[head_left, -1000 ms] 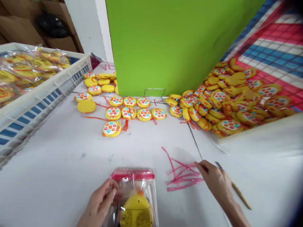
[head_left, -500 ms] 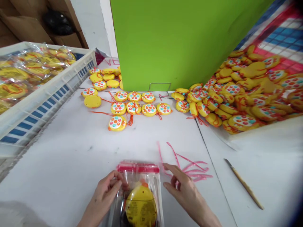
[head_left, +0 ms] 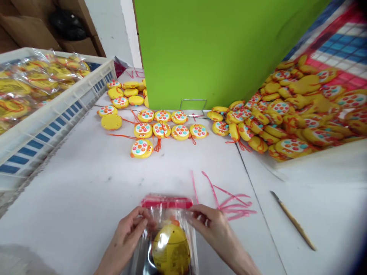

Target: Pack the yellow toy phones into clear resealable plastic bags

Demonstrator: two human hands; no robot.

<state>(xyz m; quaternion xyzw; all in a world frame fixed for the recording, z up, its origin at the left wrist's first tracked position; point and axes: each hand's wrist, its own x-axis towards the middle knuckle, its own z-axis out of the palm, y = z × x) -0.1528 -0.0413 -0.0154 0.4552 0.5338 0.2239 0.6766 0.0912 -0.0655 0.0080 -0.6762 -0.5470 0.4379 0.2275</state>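
"Where's the bag [head_left: 166, 212]?"
"Near side, middle, a yellow toy [head_left: 171, 249] inside."
"Fingers?"
"Left hand [head_left: 126, 233] grips its left edge; right hand [head_left: 216, 227] pinches its right."

Bright light, glare on bag [head_left: 169, 215]

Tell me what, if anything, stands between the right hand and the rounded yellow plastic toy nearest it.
Only the transparent pink-topped plastic bag: its film covers the yellow toy, and the right hand is at the bag's upper right edge.
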